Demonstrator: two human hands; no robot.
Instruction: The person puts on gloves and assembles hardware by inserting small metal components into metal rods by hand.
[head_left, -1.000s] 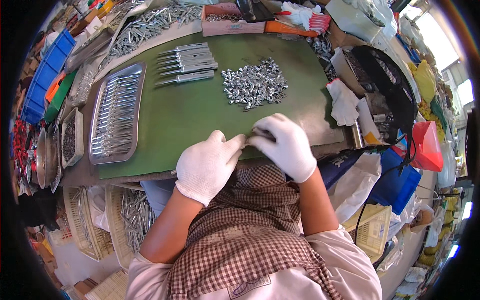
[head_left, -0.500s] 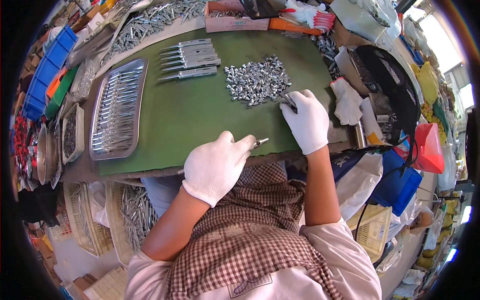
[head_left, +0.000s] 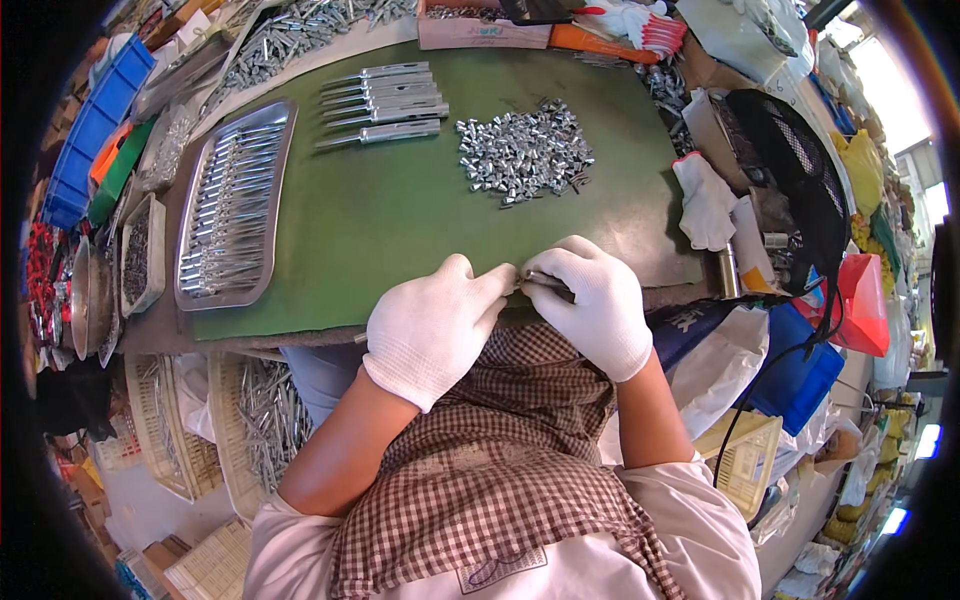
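My left hand (head_left: 425, 330), in a white knit glove, is closed around a slim metal rod (head_left: 361, 338); one end shows by the wrist. My gloved right hand (head_left: 592, 310) grips a slim grey metal tool (head_left: 549, 284), whose exact kind is hidden by the fingers. The fingertips of both hands meet at the mat's near edge, around the rod's front end. Beyond them, a pile of small shiny metal caps (head_left: 520, 155) lies on the green mat (head_left: 360, 220). Several metal shafts with thick silver handles (head_left: 400, 107) lie in a row at the far left.
On the left stands a metal tray (head_left: 281, 195) of thin metal shafts. A pink box (head_left: 485, 35) sits at the back. To the right are a spare white glove (head_left: 705, 200), a black mesh cover (head_left: 790, 140) and a red bin (head_left: 862, 305).
My right hand has come back from the edge of the cap pile toward me and now meets my left hand at the rod's end. The left hand has stayed nearly still.
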